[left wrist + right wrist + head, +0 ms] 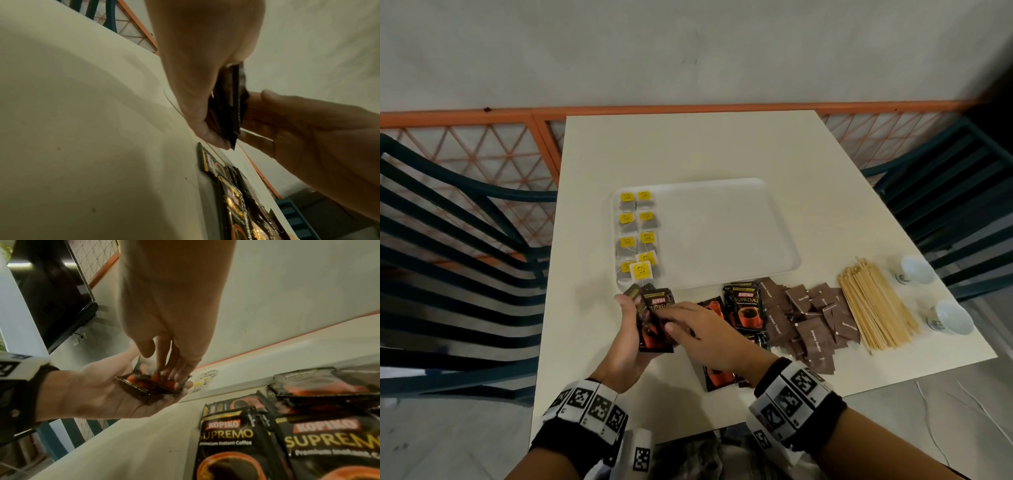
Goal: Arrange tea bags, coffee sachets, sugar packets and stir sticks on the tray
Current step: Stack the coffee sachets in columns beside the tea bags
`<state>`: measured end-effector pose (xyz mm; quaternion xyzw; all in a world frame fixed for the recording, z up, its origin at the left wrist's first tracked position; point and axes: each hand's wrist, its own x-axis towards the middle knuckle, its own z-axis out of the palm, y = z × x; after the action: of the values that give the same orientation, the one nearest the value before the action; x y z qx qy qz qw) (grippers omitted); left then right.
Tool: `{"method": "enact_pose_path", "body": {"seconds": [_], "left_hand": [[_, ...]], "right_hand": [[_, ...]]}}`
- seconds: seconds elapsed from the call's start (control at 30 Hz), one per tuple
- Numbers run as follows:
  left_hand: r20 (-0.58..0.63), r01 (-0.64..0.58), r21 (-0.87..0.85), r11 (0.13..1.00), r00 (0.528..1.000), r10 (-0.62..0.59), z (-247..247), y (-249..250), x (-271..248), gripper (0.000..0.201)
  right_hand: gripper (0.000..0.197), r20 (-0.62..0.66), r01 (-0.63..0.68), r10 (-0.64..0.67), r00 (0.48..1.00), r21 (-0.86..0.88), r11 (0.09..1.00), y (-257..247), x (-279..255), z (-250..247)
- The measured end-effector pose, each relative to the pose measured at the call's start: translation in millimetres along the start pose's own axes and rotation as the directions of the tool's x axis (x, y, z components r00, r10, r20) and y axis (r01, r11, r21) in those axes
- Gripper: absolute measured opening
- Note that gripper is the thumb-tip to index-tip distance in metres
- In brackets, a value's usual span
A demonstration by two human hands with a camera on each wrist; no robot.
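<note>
My left hand [627, 337] lay palm up just in front of the tray [726, 233], its fingers curled round a small stack of coffee sachets [655, 320]. My right hand [703, 330] had reached across from the right, and its fingertips [176, 371] rested on the top sachet of that stack, the thumb at the stack's near edge. From my right wrist, the fingers looked fairly straight as they pressed down on the sachets; I could not tell whether they pinched one. From my left wrist, the stack showed edge-on between the two hands.

On the white table [688, 147], the tray held tea bags [635, 236] with yellow tags in two columns along its left side; the rest of the tray was bare. More coffee sachets [744, 308] lay loose on the table just in front of the tray, partly under my right hand. To their right lay a heap of brown sugar packets [811, 322], then a bundle of wooden stir sticks [873, 305]. Two small white cups [917, 270] stood near the table's right edge, beyond the sticks.
</note>
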<state>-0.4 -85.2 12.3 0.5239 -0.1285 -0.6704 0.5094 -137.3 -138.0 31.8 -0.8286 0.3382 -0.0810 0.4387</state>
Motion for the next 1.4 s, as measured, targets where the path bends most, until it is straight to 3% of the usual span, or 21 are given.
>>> {"method": "enact_pose_path", "body": {"seconds": [0.07, 0.13, 0.2, 0.23, 0.3, 0.37, 0.4, 0.47, 0.57, 0.73, 0.9, 1.0, 1.17, 1.27, 1.4], "left_hand": [[0.000, -0.006, 0.039, 0.999, 1.000, 0.006, 2, 0, 2, 0.067], [-0.036, -0.045, 0.109, 0.993, 0.998, 0.049, 4, -2, 6, 0.043], [-0.071, -0.061, 0.141, 0.988, 0.995, 0.072, 3, -4, 9, 0.024], [-0.071, -0.060, 0.144, 0.988, 0.995, 0.071, 3, -5, 10, 0.020], [-0.073, -0.064, 0.166, 0.984, 0.994, 0.077, 3, -5, 10, 0.017], [-0.088, -0.081, 0.218, 0.973, 0.991, 0.102, 3, -6, 10, 0.018], [-0.095, -0.091, 0.239, 0.967, 0.989, 0.116, 4, -7, 10, 0.018], [-0.101, -0.096, 0.269, 0.958, 0.987, 0.127, 7, -10, 12, 0.015], [-0.122, -0.070, 0.300, 0.951, 0.986, 0.111, 13, -12, 15, 0.017], [-0.142, -0.054, 0.355, 0.933, 0.984, 0.111, 20, -19, 19, 0.016], [-0.151, -0.064, 0.349, 0.935, 0.981, 0.124, 26, -24, 17, 0.020], [-0.150, -0.086, 0.350, 0.933, 0.978, 0.147, 30, -25, 17, 0.019], [-0.131, -0.157, 0.365, 0.918, 0.967, 0.217, 48, -20, 19, 0.019], [-0.107, -0.207, 0.343, 0.916, 0.960, 0.257, 63, -13, 20, 0.026], [-0.064, -0.176, 0.154, 0.972, 0.980, 0.188, 83, -5, 24, 0.050]], "right_hand": [[0.036, 0.040, -0.007, 0.006, 0.999, 0.021, 1.000, 1, -2, -3], [0.032, 0.045, -0.054, 0.049, 0.998, 0.131, 0.990, 1, -5, -8], [0.027, -0.057, -0.132, 0.150, 0.987, 0.247, 0.960, 6, -8, -14], [0.024, -0.143, -0.192, 0.237, 0.961, 0.275, 0.942, 13, -9, -18], [0.026, -0.331, -0.376, 0.444, 0.833, 0.252, 0.892, 34, -10, -27], [0.043, -0.445, -0.586, 0.575, 0.686, 0.130, 0.800, 55, -14, -34], [0.056, -0.462, -0.667, 0.607, 0.647, 0.043, 0.744, 62, -16, -34], [0.072, -0.464, -0.755, 0.644, 0.608, -0.086, 0.650, 69, -18, -31], [0.071, -0.458, -0.790, 0.672, 0.582, -0.125, 0.600, 70, -15, -26], [0.062, -0.461, -0.775, 0.652, 0.602, -0.144, 0.615, 68, -5, -25], [0.043, -0.372, -0.670, 0.624, 0.687, 0.005, 0.742, 69, -8, -29], [0.035, -0.325, -0.588, 0.617, 0.717, 0.193, 0.785, 69, -16, -39], [0.026, -0.151, -0.322, 0.492, 0.857, 0.590, 0.741, 41, -24, -65], [0.027, -0.067, -0.276, 0.393, 0.917, 0.604, 0.747, 34, -21, -67], [0.018, -0.039, -0.177, 0.230, 0.972, 0.518, 0.837, 32, -14, -65]]}}
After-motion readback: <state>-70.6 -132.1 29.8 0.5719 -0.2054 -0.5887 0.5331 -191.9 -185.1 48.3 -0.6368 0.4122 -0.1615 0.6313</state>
